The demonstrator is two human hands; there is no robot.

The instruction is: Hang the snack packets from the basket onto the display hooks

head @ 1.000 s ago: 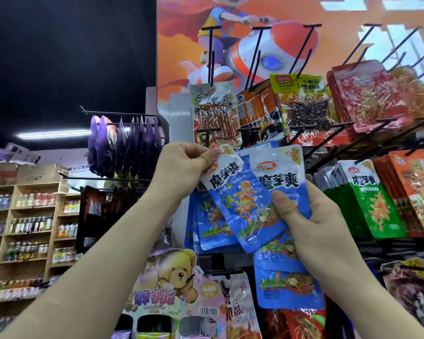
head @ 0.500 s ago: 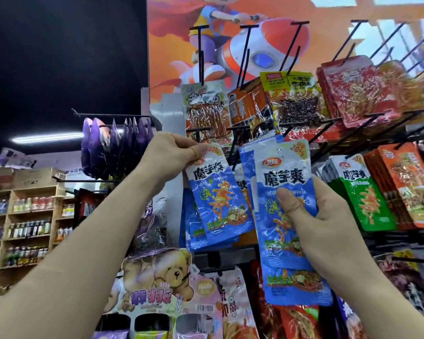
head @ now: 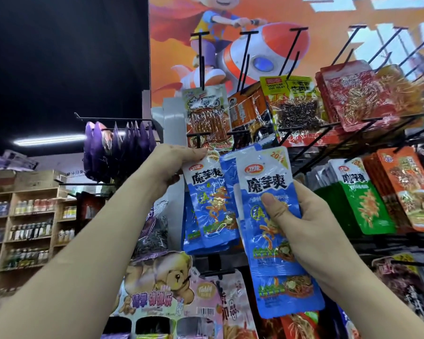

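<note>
Shop rack (head: 311, 152); left hand (head: 174, 165) pinches one blue packet (head: 211, 201); right hand (head: 313, 226) several.

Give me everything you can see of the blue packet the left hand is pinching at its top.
The blue packet is a glossy, crinkled plastic sachet with a white upper band bearing a red logo and bold dark characters, above a blue field with food artwork. It hangs nearly upright, tilted slightly. The left hand pinches its top left corner beside a black hook. More blue packets hang behind it.

Your way to the black wire display hooks (head: 207, 135) is crowded by hanging shiny blue snack packets (head: 212, 204), with green foil packets (head: 367, 206) close alongside.
</note>
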